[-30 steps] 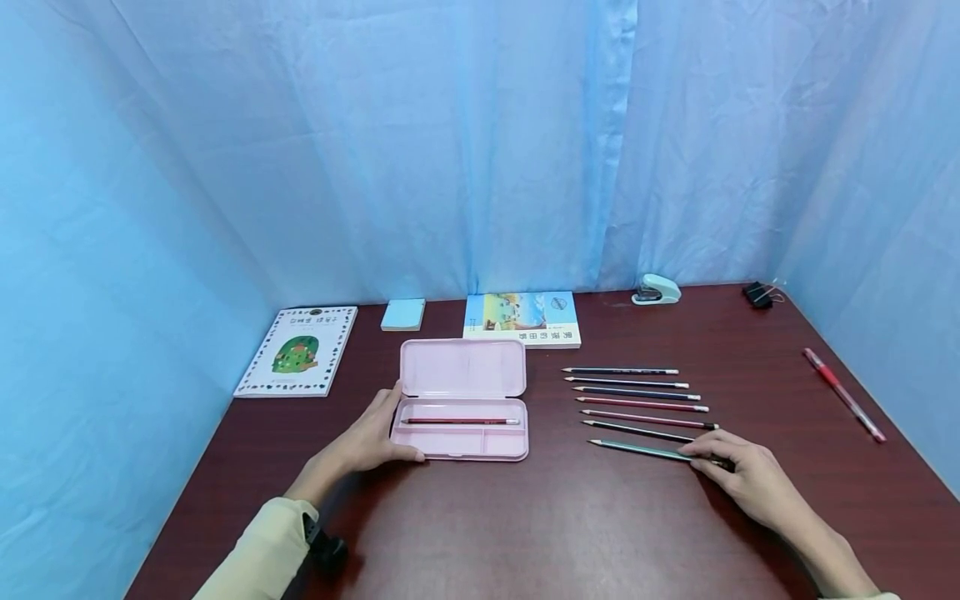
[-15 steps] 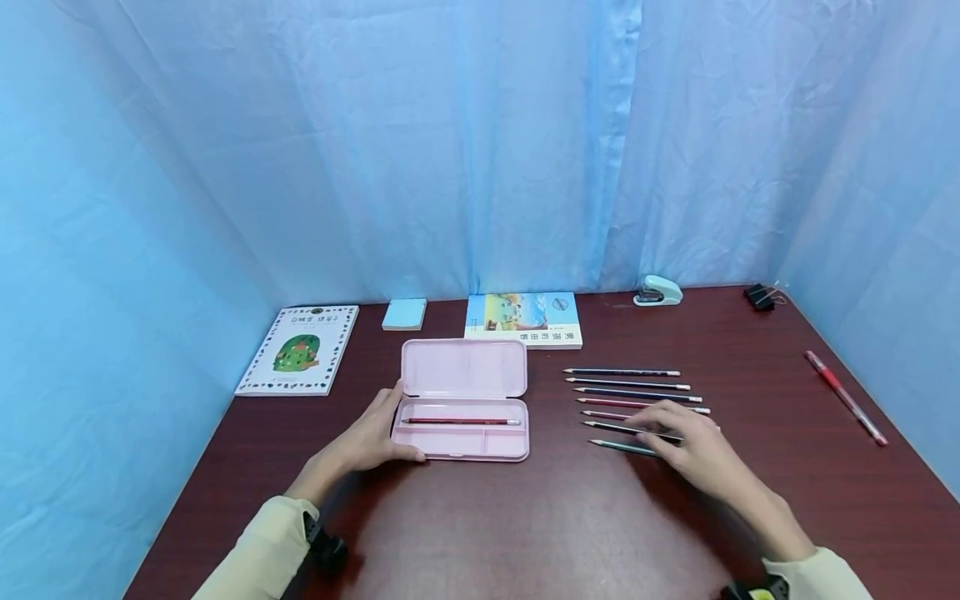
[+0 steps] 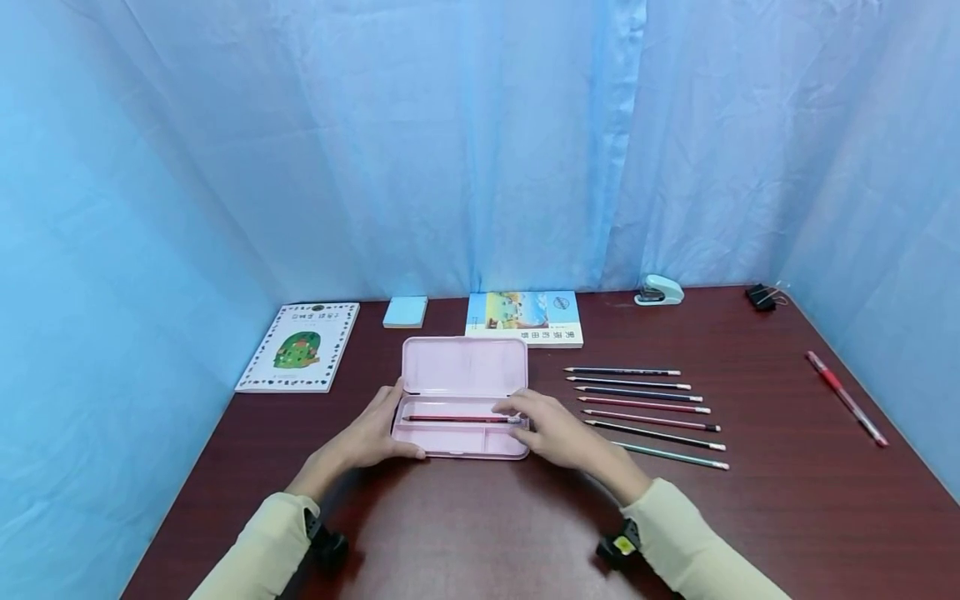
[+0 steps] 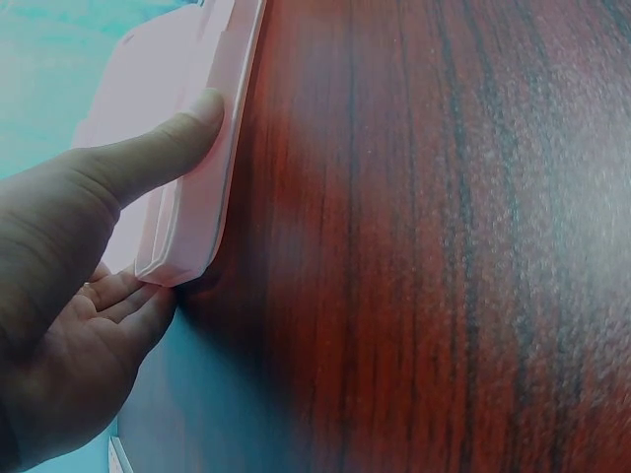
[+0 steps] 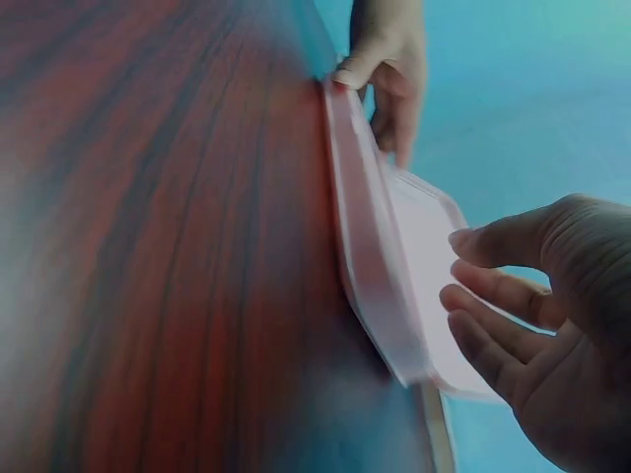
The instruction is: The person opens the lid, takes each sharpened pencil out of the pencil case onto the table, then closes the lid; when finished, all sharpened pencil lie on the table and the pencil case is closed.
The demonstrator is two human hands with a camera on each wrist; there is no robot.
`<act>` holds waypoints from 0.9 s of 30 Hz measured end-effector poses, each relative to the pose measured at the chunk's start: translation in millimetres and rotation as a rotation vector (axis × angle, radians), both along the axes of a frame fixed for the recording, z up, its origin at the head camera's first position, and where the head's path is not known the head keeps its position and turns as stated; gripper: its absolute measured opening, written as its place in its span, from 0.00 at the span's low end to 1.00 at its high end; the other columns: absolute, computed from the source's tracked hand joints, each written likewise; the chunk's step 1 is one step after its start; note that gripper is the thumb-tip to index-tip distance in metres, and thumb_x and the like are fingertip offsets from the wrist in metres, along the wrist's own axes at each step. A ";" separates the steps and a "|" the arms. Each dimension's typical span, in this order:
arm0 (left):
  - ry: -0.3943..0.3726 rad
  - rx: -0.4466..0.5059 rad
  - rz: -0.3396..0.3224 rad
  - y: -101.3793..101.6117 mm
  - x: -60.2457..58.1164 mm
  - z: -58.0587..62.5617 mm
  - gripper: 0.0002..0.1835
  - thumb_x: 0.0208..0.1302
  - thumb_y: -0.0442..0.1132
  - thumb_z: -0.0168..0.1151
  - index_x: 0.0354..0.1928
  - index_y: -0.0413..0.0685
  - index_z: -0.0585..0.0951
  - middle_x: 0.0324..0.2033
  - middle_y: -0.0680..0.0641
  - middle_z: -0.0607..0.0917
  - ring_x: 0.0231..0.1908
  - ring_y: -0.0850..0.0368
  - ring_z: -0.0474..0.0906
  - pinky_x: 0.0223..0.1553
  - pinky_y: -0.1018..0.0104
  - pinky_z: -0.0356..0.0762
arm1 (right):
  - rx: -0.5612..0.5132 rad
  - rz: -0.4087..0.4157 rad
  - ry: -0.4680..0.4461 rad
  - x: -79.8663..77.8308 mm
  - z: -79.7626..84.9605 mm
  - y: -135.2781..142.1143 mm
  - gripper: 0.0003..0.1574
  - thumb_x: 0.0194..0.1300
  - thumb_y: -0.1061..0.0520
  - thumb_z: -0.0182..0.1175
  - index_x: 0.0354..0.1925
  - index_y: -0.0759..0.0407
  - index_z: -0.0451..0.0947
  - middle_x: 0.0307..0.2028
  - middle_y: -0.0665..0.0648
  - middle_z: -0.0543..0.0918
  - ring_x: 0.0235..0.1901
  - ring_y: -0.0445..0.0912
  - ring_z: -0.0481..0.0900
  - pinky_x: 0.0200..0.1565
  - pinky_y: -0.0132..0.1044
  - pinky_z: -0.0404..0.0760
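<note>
A pink pencil case (image 3: 442,440) lies with its lid (image 3: 465,367) up and back. My left hand (image 3: 367,432) grips its left end, thumb along the front wall and fingers behind the corner; the left wrist view shows this thumb (image 4: 158,153) pressed on the side. Inside the long compartment lies one red pencil (image 3: 450,418). Over the case's right end is my right hand (image 3: 558,429), its fingertips close to that pencil's eraser end. Thumb and fingers stand apart in the right wrist view, with nothing between the fingers (image 5: 493,325).
Several pencils lie in a row to the right, from a dark one (image 3: 622,371) to a green one (image 3: 675,455) in front. A red pen (image 3: 846,398) is far right. Books (image 3: 296,346), sticky notes (image 3: 405,312), a stapler (image 3: 660,290) and a binder clip (image 3: 762,297) line the back.
My right hand has left the green pencil's end and moved left across the row to the pencil case. The green pencil stays on the table. My left hand keeps its grip.
</note>
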State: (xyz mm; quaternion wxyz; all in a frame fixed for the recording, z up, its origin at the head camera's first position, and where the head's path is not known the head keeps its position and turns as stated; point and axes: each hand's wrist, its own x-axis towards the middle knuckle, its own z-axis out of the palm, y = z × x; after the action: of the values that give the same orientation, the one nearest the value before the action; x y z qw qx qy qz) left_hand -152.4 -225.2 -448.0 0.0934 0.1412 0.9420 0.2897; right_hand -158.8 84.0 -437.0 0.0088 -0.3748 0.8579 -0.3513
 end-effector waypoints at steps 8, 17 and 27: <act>0.006 0.002 -0.006 1.1 -0.6 0.6 0.66 0.37 0.58 0.75 0.72 0.44 0.43 0.60 0.41 0.62 0.56 0.50 0.62 0.57 0.54 0.62 | 0.221 -0.025 0.055 -10.2 -10.3 -32.5 0.14 0.63 0.60 0.56 0.48 0.58 0.77 0.44 0.55 0.78 0.46 0.47 0.75 0.50 0.43 0.71; 0.022 0.000 -0.016 0.5 -0.5 -0.1 0.66 0.37 0.58 0.75 0.72 0.41 0.43 0.60 0.40 0.61 0.58 0.50 0.62 0.58 0.54 0.62 | 0.248 0.041 -0.002 -19.2 -5.1 -38.9 0.11 0.59 0.66 0.56 0.42 0.61 0.79 0.32 0.55 0.80 0.35 0.45 0.76 0.41 0.40 0.73; 0.037 0.012 -0.021 -1.1 -0.5 -0.7 0.66 0.37 0.58 0.75 0.71 0.40 0.44 0.60 0.40 0.62 0.58 0.50 0.62 0.58 0.54 0.62 | 0.155 -0.009 -0.002 -21.5 -3.2 -34.2 0.09 0.56 0.67 0.60 0.35 0.57 0.83 0.29 0.50 0.80 0.33 0.42 0.75 0.38 0.35 0.74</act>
State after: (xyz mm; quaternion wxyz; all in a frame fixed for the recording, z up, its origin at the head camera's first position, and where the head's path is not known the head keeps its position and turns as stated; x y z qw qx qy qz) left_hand -152.9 -226.3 -448.7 0.0781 0.1568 0.9404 0.2916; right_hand -180.3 49.8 -440.2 0.0372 -0.3689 0.8841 -0.2843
